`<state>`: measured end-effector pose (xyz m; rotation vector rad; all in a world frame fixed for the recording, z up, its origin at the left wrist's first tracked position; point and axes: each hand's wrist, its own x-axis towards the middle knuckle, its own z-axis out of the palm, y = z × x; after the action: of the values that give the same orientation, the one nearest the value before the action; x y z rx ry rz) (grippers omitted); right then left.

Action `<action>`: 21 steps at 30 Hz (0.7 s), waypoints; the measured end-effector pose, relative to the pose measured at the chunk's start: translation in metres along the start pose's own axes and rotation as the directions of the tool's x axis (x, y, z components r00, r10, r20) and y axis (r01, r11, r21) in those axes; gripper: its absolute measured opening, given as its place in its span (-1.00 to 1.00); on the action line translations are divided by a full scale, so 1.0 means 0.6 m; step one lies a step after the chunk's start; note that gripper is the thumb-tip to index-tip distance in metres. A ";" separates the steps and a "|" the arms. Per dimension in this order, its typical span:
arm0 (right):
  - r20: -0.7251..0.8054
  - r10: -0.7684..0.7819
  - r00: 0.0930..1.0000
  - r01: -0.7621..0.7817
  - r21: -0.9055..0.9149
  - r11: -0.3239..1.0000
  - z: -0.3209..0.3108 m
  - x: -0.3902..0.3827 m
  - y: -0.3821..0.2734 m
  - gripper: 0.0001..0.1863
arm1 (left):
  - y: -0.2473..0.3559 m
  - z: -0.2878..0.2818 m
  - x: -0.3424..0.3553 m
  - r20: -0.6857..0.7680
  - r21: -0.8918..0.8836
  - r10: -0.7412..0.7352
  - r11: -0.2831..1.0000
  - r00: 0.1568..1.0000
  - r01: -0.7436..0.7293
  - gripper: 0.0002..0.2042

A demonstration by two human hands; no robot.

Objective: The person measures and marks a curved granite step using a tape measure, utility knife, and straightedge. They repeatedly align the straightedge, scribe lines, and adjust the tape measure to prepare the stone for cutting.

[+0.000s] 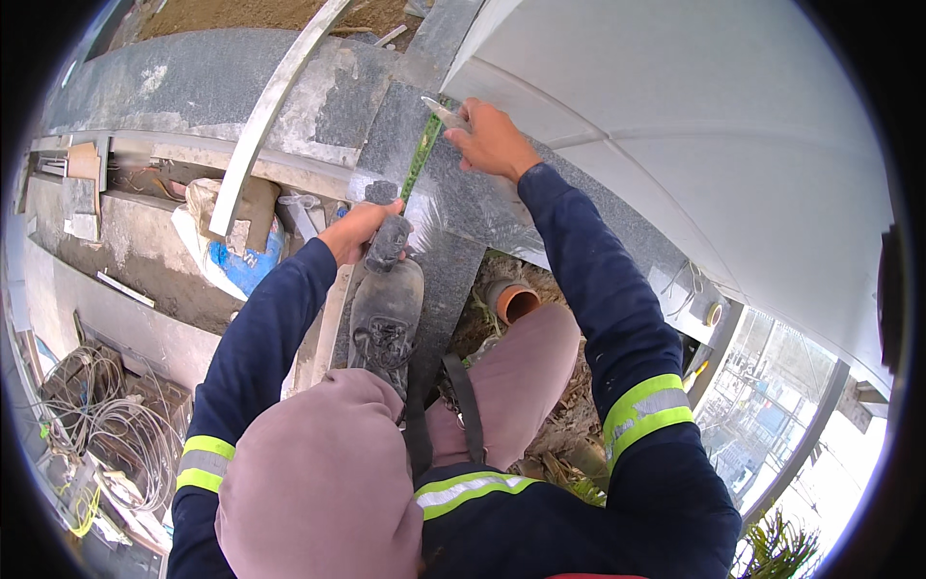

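Observation:
My left hand (365, 227) grips a dusty dark-grey tape measure case (388, 243) just above my grey boot (384, 318). A green tape blade (421, 154) runs from it up to the foot of a white panel wall (675, 145), along grey speckled stone slabs (391, 125). Near the tape's far end, my right hand (482, 135) holds a slim, pale pointed tool (440, 110), its tip touching or very close to the tape; I cannot tell its exact kind.
An orange pipe (518, 305) sits in rubble beside my right leg. A long white strip (253, 145) crosses a trench at left, near a blue-and-white sack (246, 265) and board offcuts (84, 183). Coiled cables (116, 425) lie lower left; glass panels (757, 405) stand lower right.

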<state>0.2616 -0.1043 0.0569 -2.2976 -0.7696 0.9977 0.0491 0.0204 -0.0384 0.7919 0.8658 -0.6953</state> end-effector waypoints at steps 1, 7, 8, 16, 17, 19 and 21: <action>0.078 0.127 0.989 -0.148 0.435 0.888 0.023 -0.012 0.002 -0.72 | 0.001 0.001 0.000 0.008 0.011 -0.015 1.000 1.000 0.015 -0.49; 0.117 0.365 0.924 -0.041 0.977 -0.209 0.168 -0.004 -0.052 -0.85 | 0.010 -0.008 -0.001 0.056 0.013 -0.010 1.000 0.998 0.009 -0.61; 0.116 0.372 0.921 0.016 0.943 -0.333 0.184 0.012 -0.070 -0.87 | -0.007 -0.030 0.021 0.071 -0.071 0.030 0.997 0.997 -0.025 -0.61; 0.028 0.619 0.785 0.289 0.867 -0.405 0.211 0.092 -0.190 -0.79 | -0.005 -0.012 -0.012 0.017 -0.011 0.179 0.984 0.984 -0.179 -0.56; 0.045 0.645 0.763 0.272 0.883 -0.384 0.203 0.091 -0.202 -0.75 | -0.007 -0.009 -0.012 0.034 -0.005 0.195 0.981 0.980 -0.195 -0.56; 0.010 0.647 0.762 0.299 0.882 -0.366 0.206 0.115 -0.193 -0.63 | -0.005 0.000 -0.015 0.059 0.017 0.194 0.981 0.979 -0.195 -0.55; -0.053 0.696 0.716 0.349 0.891 -0.290 0.211 0.134 -0.198 -0.61 | -0.005 0.005 -0.017 0.071 0.035 0.192 0.980 0.979 -0.195 -0.55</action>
<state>0.1751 0.0621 0.0198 -0.8277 0.8158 0.3548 0.0430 0.0183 -0.0294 0.8735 0.7045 -0.5657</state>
